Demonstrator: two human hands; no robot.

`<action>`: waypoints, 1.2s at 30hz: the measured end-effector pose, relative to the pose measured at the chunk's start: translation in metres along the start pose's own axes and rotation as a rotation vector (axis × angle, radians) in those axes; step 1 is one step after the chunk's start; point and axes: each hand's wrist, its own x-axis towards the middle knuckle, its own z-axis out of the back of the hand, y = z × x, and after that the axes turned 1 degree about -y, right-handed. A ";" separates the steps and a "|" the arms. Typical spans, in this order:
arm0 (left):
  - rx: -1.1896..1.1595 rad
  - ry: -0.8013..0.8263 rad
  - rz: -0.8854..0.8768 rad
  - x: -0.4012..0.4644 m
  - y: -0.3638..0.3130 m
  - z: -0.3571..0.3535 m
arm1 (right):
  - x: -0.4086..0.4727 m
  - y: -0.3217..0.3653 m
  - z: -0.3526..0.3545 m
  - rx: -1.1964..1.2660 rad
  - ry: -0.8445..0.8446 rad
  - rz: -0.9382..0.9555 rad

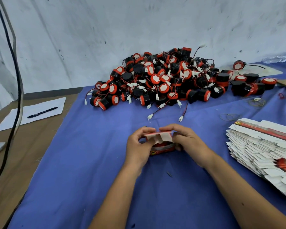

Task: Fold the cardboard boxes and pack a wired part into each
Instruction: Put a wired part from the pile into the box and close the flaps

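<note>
Both hands, left hand (137,144) and right hand (186,141), pinch a cardboard box (160,142) above the blue-clothed worktop (89,162); wired parts (163,80) heap against a scuffed white wall (139,22).

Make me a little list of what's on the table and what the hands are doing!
surface: blue cloth over a brown table
left hand: grips the left end of a small red cardboard box
right hand: grips the box's right end, fingers on its white flaps
box state: flaps still open
far side: pile of red-and-black wired parts
right edge: stack of flat unfolded boxes
left side: black pen lying on white paper
</note>
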 end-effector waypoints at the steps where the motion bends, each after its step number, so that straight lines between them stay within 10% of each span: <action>1: 0.015 -0.047 -0.019 0.000 0.001 -0.001 | -0.001 0.002 0.001 0.001 0.033 -0.017; 9: -0.254 0.337 0.160 0.003 -0.007 0.034 | 0.000 -0.005 -0.002 -0.291 -0.063 0.114; 16: 0.205 0.287 -0.201 -0.002 -0.002 0.032 | 0.000 -0.005 0.002 -0.479 -0.043 0.323; 36: 0.308 0.247 -0.249 0.002 0.000 0.033 | -0.004 -0.003 -0.018 -0.585 -0.097 0.356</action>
